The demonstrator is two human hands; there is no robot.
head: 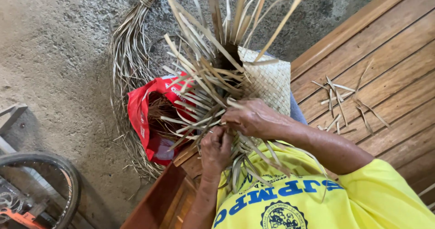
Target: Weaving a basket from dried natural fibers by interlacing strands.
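Hands (235,129) amid loose basket strips (199,75)

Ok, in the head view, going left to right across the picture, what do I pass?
Bicycle wheel → bundle of dried leaf strips on the concrete → red plastic bag → left hand → right hand on the half-woven basket → loose strip offcuts on the wooden bench.
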